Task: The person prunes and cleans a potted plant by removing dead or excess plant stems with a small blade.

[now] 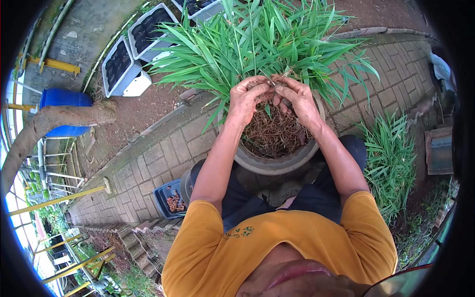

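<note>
Both hands meet above a large round pot (277, 168) filled with brown fibrous soil and roots (272, 131). My left hand (245, 99) and my right hand (300, 98) are closed, thumbs and fingertips close together. Between them is a small, pale, soil-covered stem or root piece (271, 82), partly hidden by the fingers. Soil darkens the fingertips. Tall green leafy plants (252, 47) with long narrow blades spread just beyond the hands, over the pot's far side. Their bases are hidden behind my hands.
Cut leafy stems (391, 158) lie in a heap at the right. A small blue-grey tray (170, 199) with brownish-orange pieces sits on the brick paving (143, 168) at the left. Farther off are planter boxes (118, 69), a blue barrel (64, 126) and a tree trunk (59, 119).
</note>
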Tool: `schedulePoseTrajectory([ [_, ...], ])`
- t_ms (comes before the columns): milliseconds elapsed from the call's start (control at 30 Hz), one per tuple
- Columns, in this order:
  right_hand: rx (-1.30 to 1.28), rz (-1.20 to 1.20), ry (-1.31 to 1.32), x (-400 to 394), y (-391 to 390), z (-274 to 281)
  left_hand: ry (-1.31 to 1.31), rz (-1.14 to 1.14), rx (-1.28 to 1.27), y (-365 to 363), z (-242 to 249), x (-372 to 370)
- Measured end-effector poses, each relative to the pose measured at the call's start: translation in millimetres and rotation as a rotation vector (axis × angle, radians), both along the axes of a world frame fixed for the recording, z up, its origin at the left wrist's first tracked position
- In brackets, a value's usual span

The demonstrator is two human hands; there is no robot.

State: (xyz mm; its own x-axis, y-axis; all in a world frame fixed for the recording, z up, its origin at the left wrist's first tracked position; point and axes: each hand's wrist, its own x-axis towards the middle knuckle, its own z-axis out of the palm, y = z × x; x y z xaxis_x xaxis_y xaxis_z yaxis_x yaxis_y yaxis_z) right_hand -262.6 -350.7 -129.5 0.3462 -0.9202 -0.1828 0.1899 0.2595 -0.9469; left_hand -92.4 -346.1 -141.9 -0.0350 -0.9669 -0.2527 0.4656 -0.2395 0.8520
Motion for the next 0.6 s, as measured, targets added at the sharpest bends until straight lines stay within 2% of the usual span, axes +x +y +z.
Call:
schedulePoseTrajectory([
  [100,-0.057,-0.006,0.009,4,-1,-6,0.085,0.035,-0.086,-2,-9,0],
  [200,-0.089,-0.018,0.026,4,1,-5,0.192,0.029,-0.059,-2,-9,2],
  [600,-0.116,0.056,0.078,3,0,0,0.275,0.042,-0.134,-10,-13,3],
])
